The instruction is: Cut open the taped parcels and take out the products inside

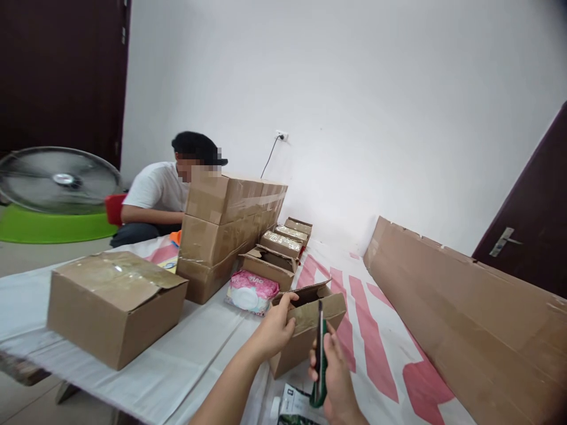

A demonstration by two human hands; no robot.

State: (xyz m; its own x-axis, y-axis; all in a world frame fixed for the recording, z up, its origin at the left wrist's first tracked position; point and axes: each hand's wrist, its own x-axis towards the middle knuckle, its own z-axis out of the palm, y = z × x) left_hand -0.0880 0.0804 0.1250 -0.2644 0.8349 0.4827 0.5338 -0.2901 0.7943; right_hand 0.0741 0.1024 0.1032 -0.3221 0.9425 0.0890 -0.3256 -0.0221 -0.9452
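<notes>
My left hand (275, 327) grips the near top edge of a small cardboard box (295, 349), its thumb and fingers closed on the flap. The box's top is partly open and its inside is dark. In my right hand (335, 360) is a green utility knife (319, 372), held upright with the blade pointing up in front of the box. A pouch with dark green printing (296, 404) lies on the cloth below the hands, partly out of frame. Just beyond my left hand sits a pink pack of wipes (251, 290).
Stacked taped cartons (208, 239) form a wall, with a person in a white shirt (153, 192) behind it. A closed box (93, 313) stands at left. Several small boxes (270, 265) line up toward the wall. A long cardboard panel (460, 307) borders the right side.
</notes>
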